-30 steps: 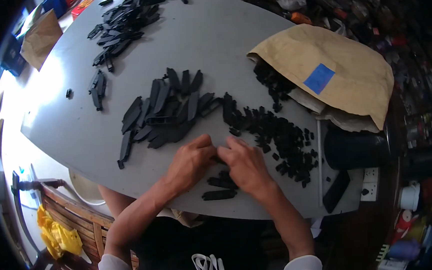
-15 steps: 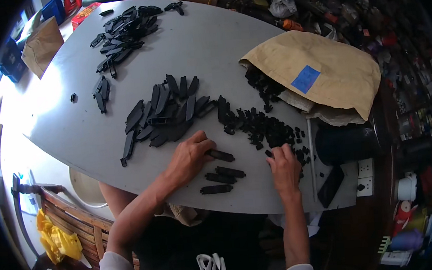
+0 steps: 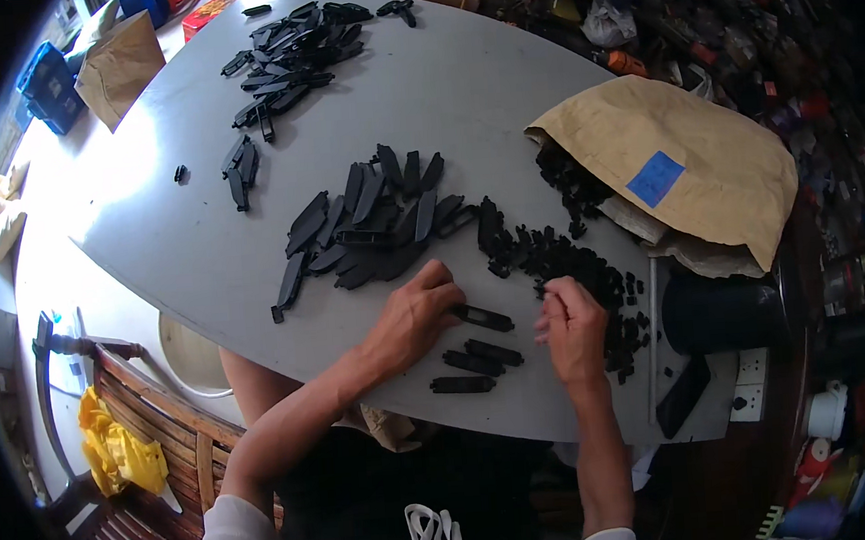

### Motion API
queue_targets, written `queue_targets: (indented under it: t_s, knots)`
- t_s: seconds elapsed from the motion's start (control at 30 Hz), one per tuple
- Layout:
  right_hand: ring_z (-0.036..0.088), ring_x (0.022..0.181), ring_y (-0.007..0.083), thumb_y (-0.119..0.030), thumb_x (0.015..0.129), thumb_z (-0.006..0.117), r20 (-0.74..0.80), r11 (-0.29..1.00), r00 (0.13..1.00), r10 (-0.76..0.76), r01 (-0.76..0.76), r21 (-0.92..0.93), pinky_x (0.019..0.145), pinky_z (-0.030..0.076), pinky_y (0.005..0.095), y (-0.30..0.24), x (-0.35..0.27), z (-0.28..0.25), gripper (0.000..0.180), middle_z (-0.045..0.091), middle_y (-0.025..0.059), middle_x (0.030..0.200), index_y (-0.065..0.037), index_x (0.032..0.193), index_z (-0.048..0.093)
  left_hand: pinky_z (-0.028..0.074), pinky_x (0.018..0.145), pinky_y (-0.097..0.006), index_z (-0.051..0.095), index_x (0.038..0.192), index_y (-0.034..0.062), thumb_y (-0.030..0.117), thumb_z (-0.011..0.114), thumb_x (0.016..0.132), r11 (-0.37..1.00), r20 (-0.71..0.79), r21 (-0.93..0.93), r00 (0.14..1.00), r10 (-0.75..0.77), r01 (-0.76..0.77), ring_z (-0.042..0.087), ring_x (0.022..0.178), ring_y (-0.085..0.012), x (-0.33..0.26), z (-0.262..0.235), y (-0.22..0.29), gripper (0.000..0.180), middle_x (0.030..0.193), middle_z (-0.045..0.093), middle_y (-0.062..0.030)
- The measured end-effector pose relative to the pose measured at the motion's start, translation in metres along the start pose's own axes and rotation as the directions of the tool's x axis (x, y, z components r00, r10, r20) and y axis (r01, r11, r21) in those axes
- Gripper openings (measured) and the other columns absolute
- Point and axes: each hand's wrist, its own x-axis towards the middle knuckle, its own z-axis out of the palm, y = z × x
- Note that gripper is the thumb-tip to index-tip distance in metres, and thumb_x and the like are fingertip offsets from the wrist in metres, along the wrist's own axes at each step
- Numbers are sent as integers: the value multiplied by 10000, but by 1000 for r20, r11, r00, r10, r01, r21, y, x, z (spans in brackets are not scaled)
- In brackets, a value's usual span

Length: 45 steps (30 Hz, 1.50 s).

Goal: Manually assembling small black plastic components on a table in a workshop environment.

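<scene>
In the head view, my left hand [image 3: 414, 316] pinches the left end of a slotted black plastic casing [image 3: 484, 318], so of my two hands it is the nearer one, in contact with the part. The casing's long axis runs from my left fingertips out to the right, slanting slightly toward the near side, and its free end points toward my right hand [image 3: 572, 328]. A gap of bare grey table [image 3: 460, 87] separates that end from my right fingers, which are partly curled; I cannot tell whether they hold a small piece.

The casing lies just to the right of my left hand and to the left of my right hand, between the two. Three dark casings [image 3: 472, 363] lie on the near side of it, their long axes mostly left to right. The loose small black pieces [image 3: 594, 279] spread to the far side and right of my right hand, while the heap of black casings [image 3: 379, 224] sits on the far side of my left hand.
</scene>
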Motion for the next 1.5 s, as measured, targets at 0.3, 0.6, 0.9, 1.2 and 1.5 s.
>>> queue_targets:
  t_s: [0.3, 0.6, 0.9, 1.2, 1.5]
  knots:
    - [596, 581, 111, -55, 953, 472, 445, 948, 889, 110, -228, 222, 472, 517, 246, -33, 13, 32, 77, 556, 49, 714, -4, 911, 511, 474, 712, -387, 610, 906, 15, 25, 708, 692, 999, -42, -33, 999, 32, -34, 571, 856, -331, 1, 4, -7, 236, 934, 517, -133]
    - [582, 575, 95, -50, 942, 508, 398, 989, 916, 52, -102, 104, 497, 503, 238, -49, 17, 32, 57, 580, 55, 725, -2, 910, 506, 453, 615, -330, 622, 850, -1, -19, 694, 711, 964, -144, -247, 980, -137, 99, 559, 703, -266, 6, -14, 15, 158, 828, 529, -108]
    - [584, 569, 78, 8, 897, 568, 252, 815, 968, 4, -148, 560, 485, 530, 225, -31, 10, 43, 37, 602, 50, 730, 1, 932, 558, 441, 622, -272, 640, 867, -8, -37, 698, 749, 891, -107, -425, 969, -224, 159, 539, 708, -135, 7, -7, 11, 135, 834, 518, -58]
    - [550, 540, 45, 39, 833, 620, 250, 961, 954, 165, -213, 175, 434, 466, 188, -32, 7, 34, 65, 586, 10, 672, -24, 842, 606, 455, 706, -379, 655, 895, 41, 11, 746, 590, 996, -93, 88, 995, 39, -31, 539, 877, -302, 1, 5, 0, 320, 900, 540, -95]
    - [573, 565, 102, 52, 787, 635, 253, 989, 964, 86, -114, 99, 470, 448, 241, -25, 12, 47, 67, 601, 52, 657, -3, 798, 598, 451, 708, -389, 644, 820, 42, 36, 748, 584, 998, -117, 69, 993, 15, -7, 535, 867, -298, 1, 9, -1, 258, 863, 535, -87]
